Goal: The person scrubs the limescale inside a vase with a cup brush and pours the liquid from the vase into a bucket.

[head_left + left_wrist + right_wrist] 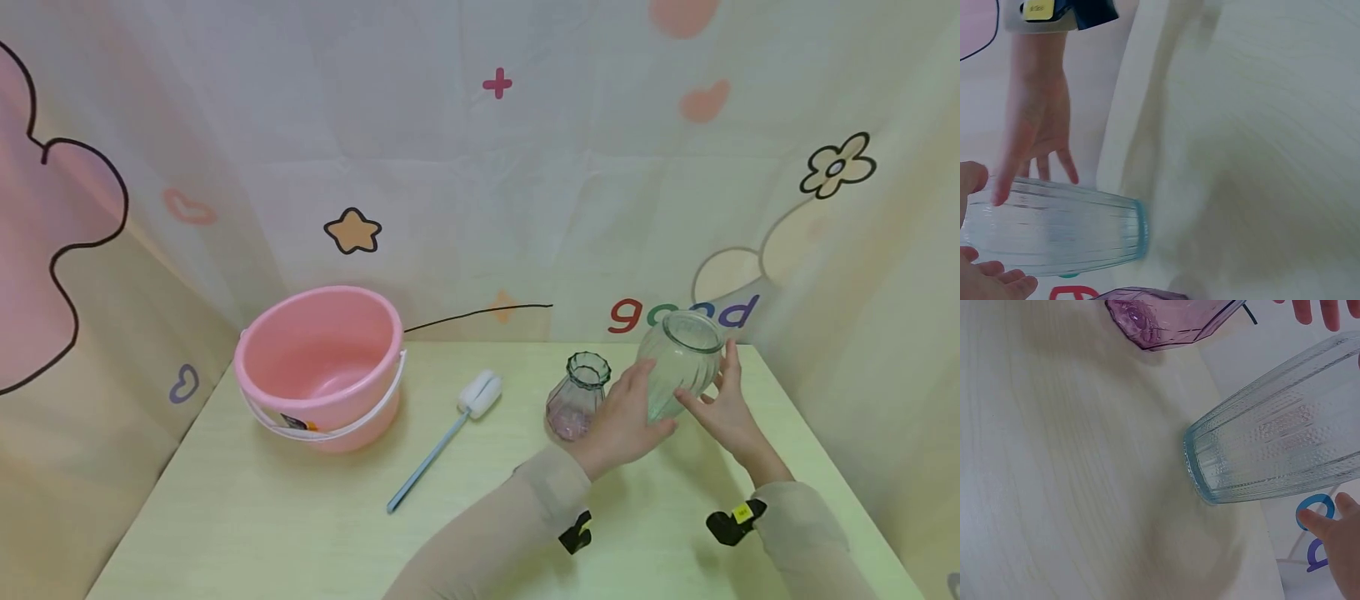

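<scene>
A clear greenish glass vase (670, 367) with vertical ribs is at the right of the table, mouth upward. My left hand (624, 417) is at its left side, fingers nearly straight. On the other side, my right hand (723, 421) has its fingers spread, with the thumb in front of the glass. In the left wrist view the vase (1066, 231) lies between both hands. Its base shows in the right wrist view, but whether it touches the table I cannot tell. Beside my left hand stands a shorter faceted vase (572, 412), green-grey above and purple below.
A pink bucket (322, 400) with a white handle stands at the left of the table (300, 525). Near the middle lies a bottle brush (431, 458) with a white sponge head and blue handle. A patterned curtain (450, 167) hangs behind the table.
</scene>
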The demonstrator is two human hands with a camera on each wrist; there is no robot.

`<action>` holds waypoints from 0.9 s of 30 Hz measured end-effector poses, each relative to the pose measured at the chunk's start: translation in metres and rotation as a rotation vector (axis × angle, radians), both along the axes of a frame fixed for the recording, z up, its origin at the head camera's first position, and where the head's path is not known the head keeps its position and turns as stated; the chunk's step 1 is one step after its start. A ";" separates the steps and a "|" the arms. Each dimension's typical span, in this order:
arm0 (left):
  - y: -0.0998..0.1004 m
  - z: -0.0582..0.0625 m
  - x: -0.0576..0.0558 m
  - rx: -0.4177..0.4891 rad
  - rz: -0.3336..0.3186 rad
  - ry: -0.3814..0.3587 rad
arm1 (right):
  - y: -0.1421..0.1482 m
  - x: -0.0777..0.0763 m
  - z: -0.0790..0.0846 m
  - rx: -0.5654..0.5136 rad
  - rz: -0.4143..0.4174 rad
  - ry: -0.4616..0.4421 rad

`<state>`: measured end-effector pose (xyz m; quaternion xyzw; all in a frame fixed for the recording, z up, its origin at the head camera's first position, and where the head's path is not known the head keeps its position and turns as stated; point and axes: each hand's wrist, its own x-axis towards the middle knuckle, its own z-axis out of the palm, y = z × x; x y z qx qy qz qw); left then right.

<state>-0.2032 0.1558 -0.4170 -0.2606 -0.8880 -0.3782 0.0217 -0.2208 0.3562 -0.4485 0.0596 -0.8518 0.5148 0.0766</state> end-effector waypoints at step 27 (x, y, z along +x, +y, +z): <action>0.010 -0.040 -0.015 0.157 0.016 -0.184 | -0.002 -0.005 -0.008 0.002 -0.002 0.004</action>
